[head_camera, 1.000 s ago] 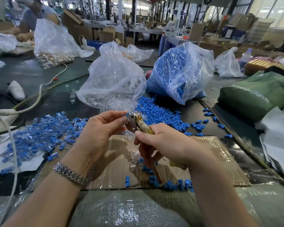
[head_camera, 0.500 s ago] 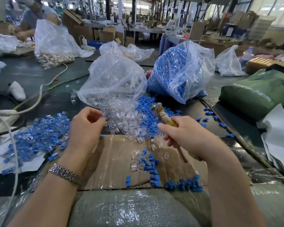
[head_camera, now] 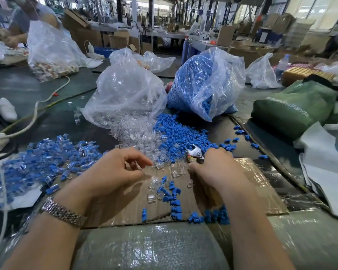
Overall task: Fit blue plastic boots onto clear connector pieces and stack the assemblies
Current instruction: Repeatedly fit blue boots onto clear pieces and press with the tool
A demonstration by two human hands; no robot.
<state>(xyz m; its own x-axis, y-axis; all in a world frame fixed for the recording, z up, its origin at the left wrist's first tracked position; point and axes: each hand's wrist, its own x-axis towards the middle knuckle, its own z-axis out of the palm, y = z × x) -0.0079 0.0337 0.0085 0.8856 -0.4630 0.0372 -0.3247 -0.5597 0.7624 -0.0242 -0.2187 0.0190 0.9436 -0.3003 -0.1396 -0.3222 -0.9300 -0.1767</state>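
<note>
On a dark factory workbench (head_camera: 47, 121), a cardboard sheet (head_camera: 252, 180) holds loose blue boots (head_camera: 176, 203) and clear connector pieces (head_camera: 176, 172). The left hand (head_camera: 113, 172) hovers with fingers loosely curled, holding nothing. The right hand (head_camera: 219, 168) grips a small hammer (head_camera: 193, 152) beside the spilled piles.

Dark table (head_camera: 47, 90) bears cardboard sheet (head_camera: 125, 201), two bags, scattered blue boots (head_camera: 180, 133).

Blue boots (head_camera: 180, 133) and clear connectors (head_camera: 142, 141) lie beyond the hands; brown cardboard (head_camera: 248, 184) beneath them; a green bag (head_camera: 293, 110) far right.
</note>
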